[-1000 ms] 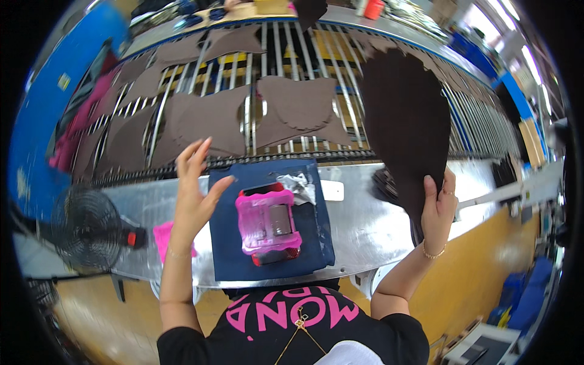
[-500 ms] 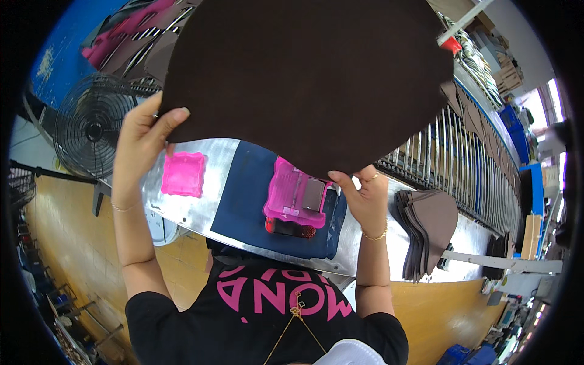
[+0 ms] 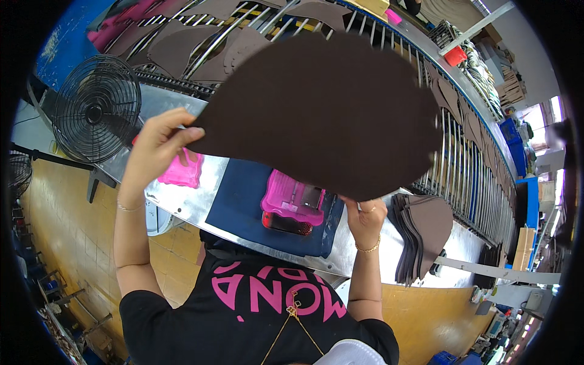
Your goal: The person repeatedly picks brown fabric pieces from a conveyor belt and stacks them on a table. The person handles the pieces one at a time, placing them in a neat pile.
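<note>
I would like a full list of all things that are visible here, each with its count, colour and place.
Large cut sheet: one, dark brown, held up between both hands above the bench.
Pink tray: one, on the blue mat, with a small device in it.
Blue mat: one, dark blue, on the metal bench.
Metal bench: one, silver, in front of the person.
Pink pad: one, on the bench, left of the mat.
Stack of cut pieces: one stack, brown-grey, on the bench at right.
Roller conveyor: one, metal, behind the bench, carrying brown pieces.
Fan: one, black, at left.
Left hand: grips the sheet's left edge.
Right hand: grips its lower edge.
</note>
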The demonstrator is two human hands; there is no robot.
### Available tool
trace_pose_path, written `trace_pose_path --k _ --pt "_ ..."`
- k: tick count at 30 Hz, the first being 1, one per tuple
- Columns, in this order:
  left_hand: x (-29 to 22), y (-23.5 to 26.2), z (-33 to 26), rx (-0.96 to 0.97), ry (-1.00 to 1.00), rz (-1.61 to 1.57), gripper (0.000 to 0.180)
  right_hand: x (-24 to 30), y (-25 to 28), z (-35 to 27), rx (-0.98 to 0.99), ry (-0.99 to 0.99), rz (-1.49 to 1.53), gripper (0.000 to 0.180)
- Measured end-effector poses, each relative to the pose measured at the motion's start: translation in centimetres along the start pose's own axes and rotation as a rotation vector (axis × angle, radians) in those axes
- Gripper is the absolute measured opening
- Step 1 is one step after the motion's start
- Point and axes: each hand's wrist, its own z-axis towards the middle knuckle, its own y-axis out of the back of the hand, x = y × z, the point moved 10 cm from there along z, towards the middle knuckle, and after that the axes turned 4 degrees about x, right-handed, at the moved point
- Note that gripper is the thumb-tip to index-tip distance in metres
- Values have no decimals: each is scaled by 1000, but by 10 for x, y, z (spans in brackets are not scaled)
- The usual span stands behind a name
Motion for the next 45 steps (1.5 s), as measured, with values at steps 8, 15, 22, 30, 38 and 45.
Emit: trace_pose_path --k 8,15,22,30,38,45 --pt "-10 -104 28 286 -160 208 9 -58 33 -102 -114 -374 -96 17" --pt "-49 -182 31 407 -573 351 13 -81 131 -179 -440 -647 87 14" --pt "-71 -212 33 461 -685 295 13 -49 227 -149 -466 -711 128 15" --pt "-7 -41 52 -6 -262 4 29 -108 125 45 -290 -703 551 39" --pt "90 17 54 -230 -79 -128 30 -215 -101 276 -104 -709 808 41" --pt "127 18 55 -216 0 -183 32 -306 -290 401 -167 -712 702 35"
